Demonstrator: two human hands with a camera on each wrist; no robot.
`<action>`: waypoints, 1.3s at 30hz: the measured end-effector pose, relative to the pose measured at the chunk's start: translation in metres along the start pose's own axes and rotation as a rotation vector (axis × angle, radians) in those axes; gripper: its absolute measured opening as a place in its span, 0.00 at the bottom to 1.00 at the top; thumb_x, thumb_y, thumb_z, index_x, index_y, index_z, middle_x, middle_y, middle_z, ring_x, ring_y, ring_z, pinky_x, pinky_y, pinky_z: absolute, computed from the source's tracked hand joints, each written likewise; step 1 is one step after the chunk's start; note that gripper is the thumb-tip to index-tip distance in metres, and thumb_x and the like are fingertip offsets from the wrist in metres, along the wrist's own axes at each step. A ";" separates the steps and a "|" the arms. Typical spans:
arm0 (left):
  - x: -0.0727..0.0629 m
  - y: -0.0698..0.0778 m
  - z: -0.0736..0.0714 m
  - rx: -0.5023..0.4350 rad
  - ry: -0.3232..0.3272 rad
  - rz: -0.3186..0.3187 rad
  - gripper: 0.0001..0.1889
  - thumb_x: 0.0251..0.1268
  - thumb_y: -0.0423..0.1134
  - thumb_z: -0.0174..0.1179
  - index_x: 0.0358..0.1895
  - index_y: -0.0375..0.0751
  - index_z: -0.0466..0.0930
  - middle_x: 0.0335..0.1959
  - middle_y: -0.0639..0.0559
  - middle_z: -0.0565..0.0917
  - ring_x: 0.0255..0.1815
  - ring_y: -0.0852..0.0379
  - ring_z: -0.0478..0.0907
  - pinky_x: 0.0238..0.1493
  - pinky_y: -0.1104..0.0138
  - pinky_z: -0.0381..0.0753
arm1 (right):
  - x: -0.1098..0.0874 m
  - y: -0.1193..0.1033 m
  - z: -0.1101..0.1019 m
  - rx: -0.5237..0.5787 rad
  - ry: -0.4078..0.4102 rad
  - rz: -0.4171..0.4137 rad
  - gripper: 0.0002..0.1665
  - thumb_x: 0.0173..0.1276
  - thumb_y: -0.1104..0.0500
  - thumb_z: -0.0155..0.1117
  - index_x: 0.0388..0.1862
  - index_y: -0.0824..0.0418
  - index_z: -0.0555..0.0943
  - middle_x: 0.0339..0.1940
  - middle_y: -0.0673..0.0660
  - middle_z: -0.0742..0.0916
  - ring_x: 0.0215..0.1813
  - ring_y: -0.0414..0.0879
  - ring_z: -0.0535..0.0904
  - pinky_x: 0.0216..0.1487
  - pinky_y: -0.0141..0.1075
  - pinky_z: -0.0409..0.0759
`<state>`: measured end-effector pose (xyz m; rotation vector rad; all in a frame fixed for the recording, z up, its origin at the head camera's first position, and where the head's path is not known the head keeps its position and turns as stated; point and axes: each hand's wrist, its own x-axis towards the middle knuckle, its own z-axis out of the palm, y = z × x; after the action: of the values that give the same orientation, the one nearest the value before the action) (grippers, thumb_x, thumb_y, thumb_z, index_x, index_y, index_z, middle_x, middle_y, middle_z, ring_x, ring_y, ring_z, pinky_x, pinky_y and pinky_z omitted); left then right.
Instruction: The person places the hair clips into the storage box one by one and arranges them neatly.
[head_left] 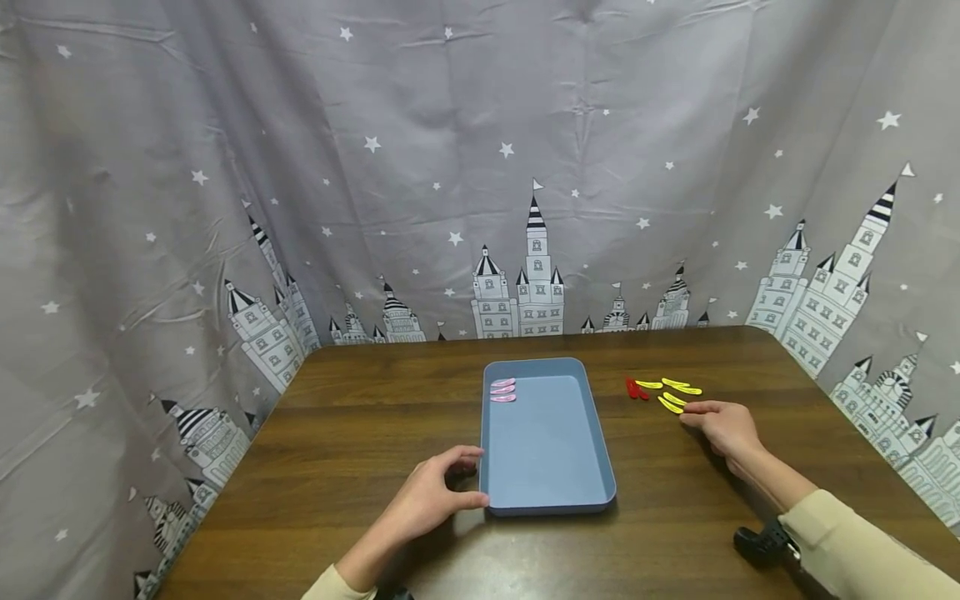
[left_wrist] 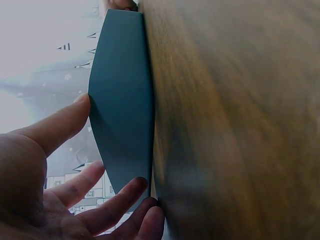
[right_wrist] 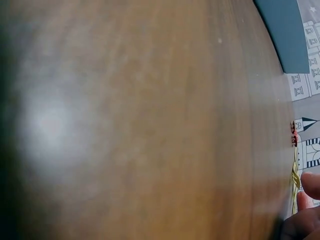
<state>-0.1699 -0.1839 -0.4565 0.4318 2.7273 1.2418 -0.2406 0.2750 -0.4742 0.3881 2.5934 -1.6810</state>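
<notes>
A shallow blue-grey tray (head_left: 547, 442) lies on the table, with three pink hair clips (head_left: 503, 390) lined up in its far left corner. My left hand (head_left: 438, 492) is at the tray's near left side, thumb and fingers spread and touching its wall. In the left wrist view the thumb tip meets the rim while the other fingers lie lower along the side. Right of the tray, my right hand (head_left: 723, 425) reaches to several yellow hair clips (head_left: 671, 400), its fingertips right at the ends of the nearest ones. Red hair clips (head_left: 636, 389) lie just left of the yellow ones.
The brown wooden table (head_left: 375, 417) carries everything. Behind it hangs a grey curtain (head_left: 420, 167) printed with castles and stars. A black strapped device (head_left: 761, 543) sits by the right wrist, below the cream sleeve (head_left: 847, 533).
</notes>
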 end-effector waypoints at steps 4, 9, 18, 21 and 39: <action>-0.001 -0.002 0.004 0.007 0.007 0.010 0.33 0.52 0.53 0.76 0.63 0.51 0.79 0.54 0.48 0.86 0.60 0.46 0.80 0.60 0.46 0.74 | 0.001 0.002 0.002 -0.022 0.001 0.003 0.26 0.65 0.56 0.69 0.56 0.73 0.81 0.09 0.38 0.67 0.13 0.34 0.60 0.16 0.30 0.62; -0.003 -0.004 0.008 0.003 0.015 0.015 0.33 0.52 0.53 0.76 0.62 0.50 0.79 0.54 0.47 0.86 0.59 0.46 0.80 0.59 0.46 0.74 | 0.003 0.005 0.004 -0.040 0.012 0.001 0.27 0.65 0.56 0.70 0.57 0.73 0.81 0.10 0.39 0.70 0.13 0.35 0.59 0.17 0.31 0.63; -0.007 0.003 0.007 -0.007 0.013 0.001 0.33 0.52 0.53 0.76 0.62 0.48 0.79 0.54 0.46 0.86 0.59 0.45 0.80 0.59 0.45 0.74 | 0.007 0.005 0.005 -0.101 0.057 -0.008 0.23 0.61 0.56 0.72 0.51 0.72 0.85 0.21 0.46 0.80 0.15 0.37 0.63 0.17 0.32 0.64; -0.009 0.005 0.008 -0.008 0.013 -0.003 0.33 0.52 0.53 0.76 0.63 0.49 0.79 0.54 0.46 0.86 0.60 0.45 0.80 0.59 0.46 0.74 | 0.006 0.005 0.005 -0.113 0.069 -0.011 0.22 0.61 0.56 0.72 0.49 0.71 0.85 0.24 0.48 0.82 0.15 0.38 0.64 0.17 0.33 0.65; -0.012 0.008 0.008 -0.005 0.009 -0.018 0.33 0.52 0.53 0.76 0.63 0.49 0.79 0.54 0.47 0.86 0.59 0.45 0.80 0.58 0.46 0.74 | 0.007 0.006 0.005 -0.172 0.103 -0.031 0.18 0.61 0.55 0.71 0.43 0.68 0.88 0.33 0.55 0.86 0.19 0.41 0.68 0.21 0.34 0.66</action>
<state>-0.1552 -0.1770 -0.4555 0.4016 2.7284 1.2489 -0.2463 0.2739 -0.4822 0.4410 2.8041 -1.4686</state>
